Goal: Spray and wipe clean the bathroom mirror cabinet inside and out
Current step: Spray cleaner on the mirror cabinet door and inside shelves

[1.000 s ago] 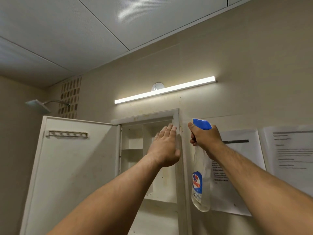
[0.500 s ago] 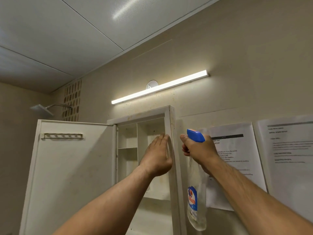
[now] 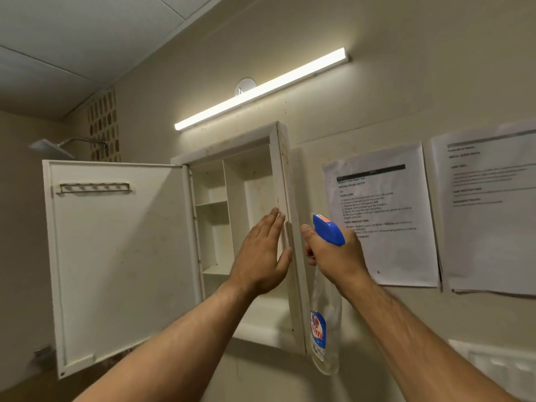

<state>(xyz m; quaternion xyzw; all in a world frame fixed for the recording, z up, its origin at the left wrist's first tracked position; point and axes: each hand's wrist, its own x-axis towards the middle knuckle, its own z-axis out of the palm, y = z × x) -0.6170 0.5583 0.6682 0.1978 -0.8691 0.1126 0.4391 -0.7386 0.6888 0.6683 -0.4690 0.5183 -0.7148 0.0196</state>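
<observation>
The white wall cabinet (image 3: 278,158) hangs at the centre with its door (image 3: 121,256) swung open to the left, the door's inner side facing me. Bare shelves show inside. My left hand (image 3: 262,256) lies flat, fingers together and pointing up, against the inner face of the cabinet's right frame; whether a cloth is under it I cannot tell. My right hand (image 3: 333,258) is just right of that frame, gripping the blue trigger head of a clear spray bottle (image 3: 324,335) that hangs down below my fist.
A lit tube light (image 3: 261,88) runs above the cabinet. Two printed sheets (image 3: 385,216) are taped on the wall to the right. A shower head (image 3: 50,147) and a vent grille (image 3: 103,126) are at the upper left. A white fixture (image 3: 499,364) shows at the lower right.
The view has tilted down and closer, so the cabinet sits higher in frame. My left hand has slid down the right frame. The right hand with the bottle has dropped a little.
</observation>
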